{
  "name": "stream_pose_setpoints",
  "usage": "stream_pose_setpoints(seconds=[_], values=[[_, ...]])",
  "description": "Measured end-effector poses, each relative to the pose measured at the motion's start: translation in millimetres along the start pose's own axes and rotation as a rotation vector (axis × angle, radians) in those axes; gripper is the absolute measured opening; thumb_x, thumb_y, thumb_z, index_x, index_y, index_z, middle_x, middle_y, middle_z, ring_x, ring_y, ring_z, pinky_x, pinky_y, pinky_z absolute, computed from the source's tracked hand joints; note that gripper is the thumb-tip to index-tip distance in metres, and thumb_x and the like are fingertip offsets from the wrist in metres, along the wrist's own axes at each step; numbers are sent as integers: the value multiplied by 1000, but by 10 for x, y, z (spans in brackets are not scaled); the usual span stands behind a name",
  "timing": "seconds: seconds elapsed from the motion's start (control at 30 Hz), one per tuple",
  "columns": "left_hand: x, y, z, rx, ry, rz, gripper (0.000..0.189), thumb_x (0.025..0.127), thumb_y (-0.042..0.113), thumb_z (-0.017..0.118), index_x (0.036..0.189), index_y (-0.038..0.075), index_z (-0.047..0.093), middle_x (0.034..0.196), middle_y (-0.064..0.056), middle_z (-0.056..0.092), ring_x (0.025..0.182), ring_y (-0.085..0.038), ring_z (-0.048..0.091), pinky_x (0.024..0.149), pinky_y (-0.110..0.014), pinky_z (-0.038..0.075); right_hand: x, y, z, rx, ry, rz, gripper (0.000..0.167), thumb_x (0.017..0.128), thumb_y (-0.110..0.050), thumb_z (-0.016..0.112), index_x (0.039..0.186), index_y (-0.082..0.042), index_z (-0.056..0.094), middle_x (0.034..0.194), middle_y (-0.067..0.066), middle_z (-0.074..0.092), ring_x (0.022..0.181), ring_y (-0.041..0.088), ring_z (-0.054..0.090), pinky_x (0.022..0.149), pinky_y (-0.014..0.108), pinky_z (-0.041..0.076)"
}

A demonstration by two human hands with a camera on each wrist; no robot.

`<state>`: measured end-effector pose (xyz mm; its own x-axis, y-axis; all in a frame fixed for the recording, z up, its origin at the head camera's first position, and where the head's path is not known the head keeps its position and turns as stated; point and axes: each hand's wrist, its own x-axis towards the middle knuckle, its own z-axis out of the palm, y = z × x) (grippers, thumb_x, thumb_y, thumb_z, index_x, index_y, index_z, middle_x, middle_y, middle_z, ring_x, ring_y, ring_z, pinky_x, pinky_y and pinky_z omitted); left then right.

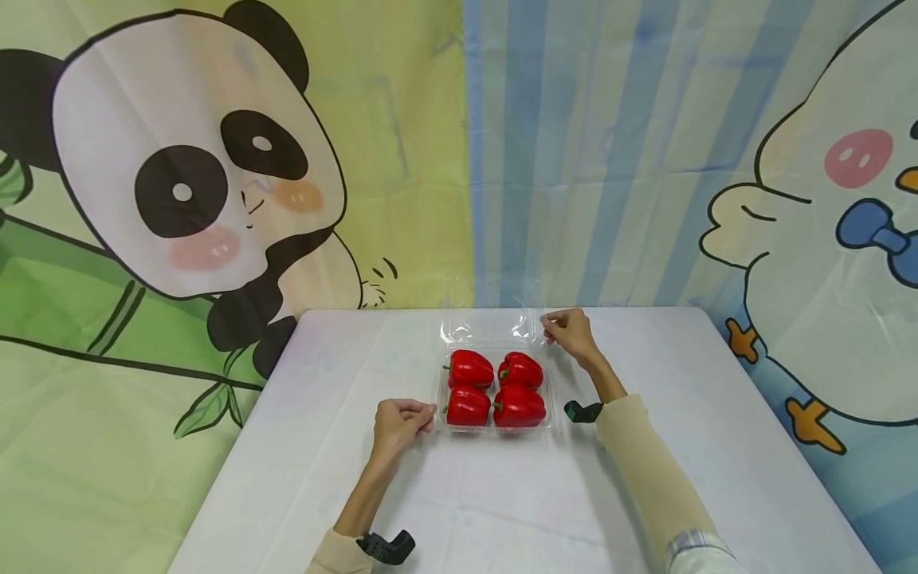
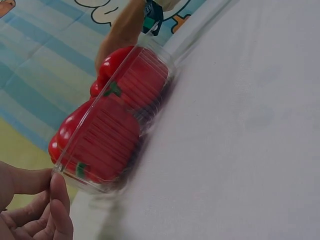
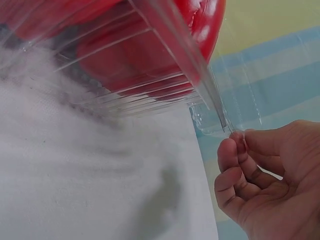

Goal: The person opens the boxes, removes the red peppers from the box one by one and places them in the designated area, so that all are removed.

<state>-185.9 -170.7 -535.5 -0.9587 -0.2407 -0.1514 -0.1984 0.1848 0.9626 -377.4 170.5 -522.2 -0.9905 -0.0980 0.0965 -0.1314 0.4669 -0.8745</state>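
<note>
Head view: clear box (image 1: 495, 431) lies between left grip (image 1: 398, 422) and right grip (image 1: 570, 330).

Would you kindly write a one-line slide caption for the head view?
Four red bell peppers in a clear container, left hand at its near corner, right hand at the raised lid.

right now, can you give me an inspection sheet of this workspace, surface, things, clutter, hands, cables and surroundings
Surface: white table
Job's things: four red peppers in a clear container, its clear lid open at the far side
Clutter: nothing seen
Hands: left hand pinches the container near its near left corner; right hand pinches the lid's right edge; a dark device is worn on each wrist
Cables: nothing seen
Surroundings: backdrop printed with a panda and a white bird
</note>
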Motion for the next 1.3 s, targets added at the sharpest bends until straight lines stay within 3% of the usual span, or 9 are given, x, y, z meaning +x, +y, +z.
stream_pose_setpoints(seconds=[0.17, 0.43, 0.7, 0.97, 1.3], values=[[-32, -43, -15, -20, 2, -17, 16, 95, 8, 84, 94, -7, 79, 70, -5, 76, 61, -9, 68, 59, -20, 55, -24, 21, 33, 23, -20, 38, 32, 110, -15, 65, 132, 7, 73, 103, 27, 77, 82, 27, 73, 90, 45, 65], [-68, -53, -37, -51, -14, -23, 17, 95, 9, 85, 95, -8, 79, 73, -7, 78, 61, -9, 68, 59, -20, 56, -25, 3, 15, 55, -53, 47, 32, 109, -14, 66, 129, 11, 73, 98, 26, 77, 77, 21, 70, 79, 33, 63], [-62, -41, -37, -73, -25, -26, 16, 95, 7, 84, 96, -9, 79, 74, -8, 78, 60, -9, 68, 60, -20, 57, -2, 17, -4, 66, -67, 66, 33, 109, -14, 67, 129, 11, 73, 96, 25, 77, 73, 15, 66, 75, 31, 62], [-104, -28, -49, -88, -57, -31, 17, 96, 8, 83, 97, -9, 78, 77, -10, 79, 62, -9, 69, 61, -21, 58, -14, 49, 17, 73, -76, 84, 31, 109, -12, 67, 126, 12, 74, 89, 17, 76, 72, 13, 64, 71, 23, 58], [-63, -42, -79, -90, -92, -19, 21, 99, 10, 80, 97, -10, 78, 78, -11, 79, 62, -10, 70, 61, -22, 60, -17, 98, 41, 73, -69, 89, 29, 107, -12, 68, 122, 11, 76, 85, 11, 74, 73, 15, 63, 71, 27, 59]])
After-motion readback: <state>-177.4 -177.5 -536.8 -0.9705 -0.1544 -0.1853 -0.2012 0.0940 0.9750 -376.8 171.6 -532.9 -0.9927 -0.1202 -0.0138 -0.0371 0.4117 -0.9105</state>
